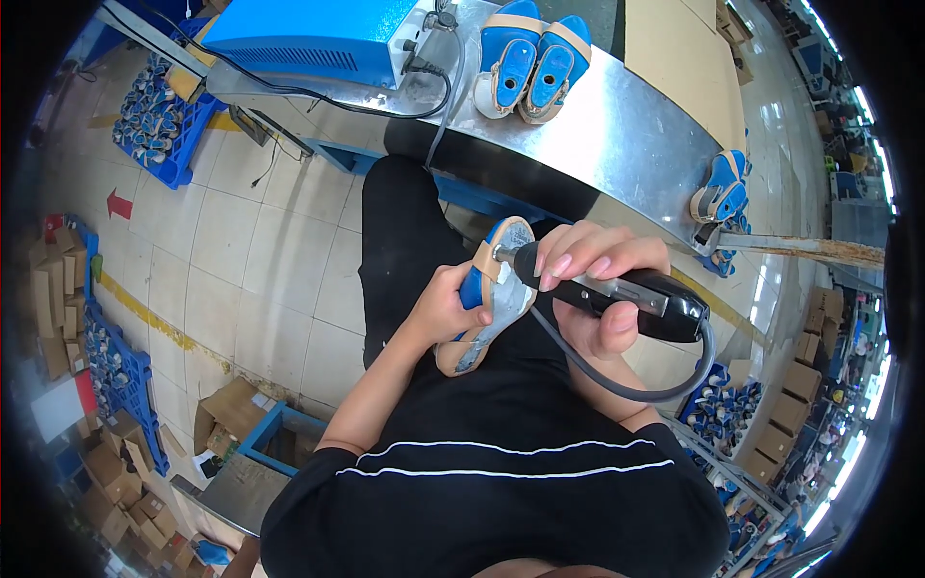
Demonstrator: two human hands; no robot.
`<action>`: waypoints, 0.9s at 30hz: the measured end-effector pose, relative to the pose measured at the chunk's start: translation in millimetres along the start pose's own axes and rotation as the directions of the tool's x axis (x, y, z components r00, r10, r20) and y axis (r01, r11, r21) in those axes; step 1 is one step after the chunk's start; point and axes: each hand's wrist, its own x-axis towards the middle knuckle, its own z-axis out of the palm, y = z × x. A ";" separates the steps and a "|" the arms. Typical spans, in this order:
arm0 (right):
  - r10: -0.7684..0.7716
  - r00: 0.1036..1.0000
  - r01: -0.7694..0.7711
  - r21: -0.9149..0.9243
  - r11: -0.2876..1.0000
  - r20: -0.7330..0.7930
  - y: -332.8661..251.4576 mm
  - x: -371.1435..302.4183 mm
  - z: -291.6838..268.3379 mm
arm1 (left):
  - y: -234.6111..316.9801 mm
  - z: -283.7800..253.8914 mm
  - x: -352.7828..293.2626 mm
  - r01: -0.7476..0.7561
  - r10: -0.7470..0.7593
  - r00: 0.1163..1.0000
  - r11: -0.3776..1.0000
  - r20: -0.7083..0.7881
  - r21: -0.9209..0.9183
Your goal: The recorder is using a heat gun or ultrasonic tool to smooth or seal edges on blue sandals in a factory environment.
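While the shoe (pixel 503 301) is held over the lap (pixel 540 376), just short of the near edge of the bench (pixel 626 144), a narrow gap is seen in the picture between its upper end and that edge; how far it is raised cannot be judged. To the left, room is given by tiled floor (pixel 231 231), bounded farther out by a yellow line (pixel 145 313) and blue crates (pixel 125 385). On the right, space is taken up by the tool (pixel 665 306), whose grey cord (pixel 636 393) is looped close to the right wrist. The bench top is bordered by a blue box (pixel 308 43) at its left and a pair of shoes (pixel 536 72) beside it; more shoes (pixel 725 188) are placed at its right end.

The shoe is gripped from the left by the left hand (pixel 445 308), with the thumb laid across its side. It is tilted, and its grey, white-patched sole is turned to the right. Tan edging and blue sides are shown. The tool is clasped by the right hand (pixel 605 254), its metal tip pointed at the upper part of the sole; contact cannot be confirmed.
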 end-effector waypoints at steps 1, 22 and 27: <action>0.003 1.000 -0.003 0.021 1.000 0.001 0.5 0.7 -0.1 | 0.5 0.2 0.5 -0.002 0.002 1.000 1.000 0.000 -0.001; 0.038 0.994 -0.047 -0.091 0.995 -0.098 11.8 8.4 -22.6 | -1.2 2.5 -5.0 -0.012 -0.002 0.996 0.984 -0.084 -0.177; 0.023 0.997 -0.012 0.147 0.989 -0.074 -1.2 1.9 -15.9 | -8.2 -1.3 -1.0 0.014 -0.022 0.997 0.995 -0.080 -0.100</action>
